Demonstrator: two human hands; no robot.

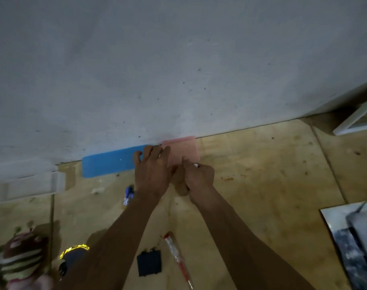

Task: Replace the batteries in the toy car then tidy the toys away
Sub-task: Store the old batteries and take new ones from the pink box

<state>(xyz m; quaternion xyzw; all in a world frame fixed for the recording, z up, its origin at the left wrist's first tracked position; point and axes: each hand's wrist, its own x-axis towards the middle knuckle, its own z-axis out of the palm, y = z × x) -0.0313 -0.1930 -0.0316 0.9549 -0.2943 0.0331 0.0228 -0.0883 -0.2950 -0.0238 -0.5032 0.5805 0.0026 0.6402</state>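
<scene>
My left hand [155, 168] lies flat with fingers spread at the foot of the wall, over the left edge of a pink flat piece [185, 148]. My right hand [197, 176] is closed beside it, pinching a small white-tipped object [195, 165] that I cannot identify. A blue flat piece [107, 163] lies left of the pink one against the wall. Blue batteries [128, 194] rest on the floor beside my left wrist. A black battery holder [149, 263] and a red screwdriver [178, 260] lie between my forearms. The toy car [74, 253], yellow-trimmed, is partly hidden behind my left arm.
A striped plush toy [23, 260] sits at the bottom left. A clear plastic box [30, 183] stands at the left by the grey wall [178, 70]. A white frame [358, 120] and a grey board [354, 237] lie at the right on the tan floor [262, 174].
</scene>
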